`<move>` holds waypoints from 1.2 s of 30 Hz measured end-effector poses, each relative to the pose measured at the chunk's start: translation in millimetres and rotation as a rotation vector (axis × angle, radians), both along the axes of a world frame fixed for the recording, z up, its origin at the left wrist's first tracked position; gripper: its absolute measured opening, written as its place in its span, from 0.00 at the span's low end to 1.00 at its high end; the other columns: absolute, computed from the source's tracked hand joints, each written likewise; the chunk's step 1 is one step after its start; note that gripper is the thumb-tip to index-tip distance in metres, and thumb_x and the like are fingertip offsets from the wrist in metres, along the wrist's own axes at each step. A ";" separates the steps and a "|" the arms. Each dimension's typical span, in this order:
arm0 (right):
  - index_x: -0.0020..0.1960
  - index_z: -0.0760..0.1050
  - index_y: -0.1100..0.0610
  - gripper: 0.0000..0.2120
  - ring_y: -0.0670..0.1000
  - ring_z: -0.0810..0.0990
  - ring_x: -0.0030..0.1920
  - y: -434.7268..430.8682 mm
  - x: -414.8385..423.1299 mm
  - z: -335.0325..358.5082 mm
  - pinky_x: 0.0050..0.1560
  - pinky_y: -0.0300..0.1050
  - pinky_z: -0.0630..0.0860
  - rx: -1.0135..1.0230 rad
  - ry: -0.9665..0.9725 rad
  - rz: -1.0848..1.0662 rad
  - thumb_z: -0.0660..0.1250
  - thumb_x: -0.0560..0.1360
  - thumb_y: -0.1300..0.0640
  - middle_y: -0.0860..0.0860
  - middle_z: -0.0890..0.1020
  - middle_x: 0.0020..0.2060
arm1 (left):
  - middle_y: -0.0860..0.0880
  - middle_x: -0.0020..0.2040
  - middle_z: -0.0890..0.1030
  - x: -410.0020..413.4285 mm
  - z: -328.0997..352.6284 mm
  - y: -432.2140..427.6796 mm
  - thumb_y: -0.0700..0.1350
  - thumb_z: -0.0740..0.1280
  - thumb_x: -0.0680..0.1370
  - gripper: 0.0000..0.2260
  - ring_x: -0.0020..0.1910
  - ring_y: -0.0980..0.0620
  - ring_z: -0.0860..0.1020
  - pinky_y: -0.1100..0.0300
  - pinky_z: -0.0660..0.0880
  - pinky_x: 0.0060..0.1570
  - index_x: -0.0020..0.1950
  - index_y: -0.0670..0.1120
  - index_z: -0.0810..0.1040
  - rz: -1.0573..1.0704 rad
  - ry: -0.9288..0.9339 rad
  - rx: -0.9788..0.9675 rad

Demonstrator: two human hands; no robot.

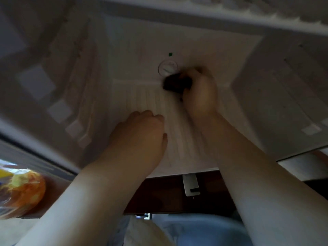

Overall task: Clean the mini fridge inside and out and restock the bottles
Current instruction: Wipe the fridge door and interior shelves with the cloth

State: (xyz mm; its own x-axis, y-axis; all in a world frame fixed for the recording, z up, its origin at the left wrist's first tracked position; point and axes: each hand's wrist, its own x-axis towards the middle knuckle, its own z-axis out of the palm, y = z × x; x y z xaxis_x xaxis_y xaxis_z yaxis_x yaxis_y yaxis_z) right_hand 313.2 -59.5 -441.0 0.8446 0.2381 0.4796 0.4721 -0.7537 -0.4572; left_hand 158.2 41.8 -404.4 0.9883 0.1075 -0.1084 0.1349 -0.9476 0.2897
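Dark cloth (177, 84) in right-hand (200, 96) grip beside dial (167, 68) (blurred).

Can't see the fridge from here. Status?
Right hand grips dark cloth at back wall dial. Left hand braced on floor. No bottles inside.

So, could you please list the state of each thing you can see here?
Mini fridge: open, no bottles visible inside.
Right hand: closed on a dark cloth, at the back wall.
Left hand: empty, resting on the fridge floor.
Round dial: setting unreadable.
Orange bag: outside, left.
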 end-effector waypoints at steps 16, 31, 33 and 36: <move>0.51 0.82 0.55 0.13 0.59 0.76 0.55 -54.9 27.5 20.2 0.51 0.45 0.73 -0.104 -0.068 -0.223 0.63 0.70 0.60 0.57 0.78 0.55 | 0.49 0.59 0.72 7.1 -1.1 -2.5 0.52 0.57 0.80 0.16 0.59 0.48 0.70 0.51 0.71 0.58 0.65 0.49 0.72 -0.006 0.001 0.010; 0.68 0.60 0.68 0.18 0.63 0.73 0.60 -79.5 -43.3 19.6 0.56 0.52 0.71 -0.730 0.252 -0.377 0.55 0.81 0.60 0.65 0.74 0.61 | 0.45 0.63 0.70 4.9 6.7 -14.3 0.52 0.56 0.81 0.17 0.61 0.44 0.69 0.51 0.71 0.60 0.68 0.48 0.69 -0.141 0.165 0.121; 0.66 0.63 0.66 0.16 0.61 0.75 0.58 -92.3 -68.7 22.6 0.54 0.50 0.72 -0.752 0.288 -0.382 0.56 0.81 0.60 0.63 0.76 0.58 | 0.45 0.64 0.70 -2.9 8.2 -12.2 0.53 0.56 0.81 0.18 0.62 0.45 0.70 0.52 0.70 0.61 0.69 0.48 0.69 -0.183 0.203 0.108; 0.64 0.66 0.64 0.13 0.61 0.76 0.56 -112.1 -105.6 25.2 0.50 0.50 0.73 -0.685 0.310 -0.410 0.57 0.80 0.63 0.62 0.78 0.55 | 0.46 0.65 0.71 -20.5 13.8 -9.9 0.53 0.56 0.82 0.19 0.62 0.46 0.71 0.52 0.71 0.61 0.70 0.47 0.68 -0.211 0.250 0.034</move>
State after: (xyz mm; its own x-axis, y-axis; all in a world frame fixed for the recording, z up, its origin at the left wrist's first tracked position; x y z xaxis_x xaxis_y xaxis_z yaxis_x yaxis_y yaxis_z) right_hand 207.7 -171.6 -415.8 0.9965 0.0384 0.0747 0.0310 -0.9947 0.0977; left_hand 137.8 31.9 -390.6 0.9325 -0.0891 -0.3501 -0.0024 -0.9706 0.2405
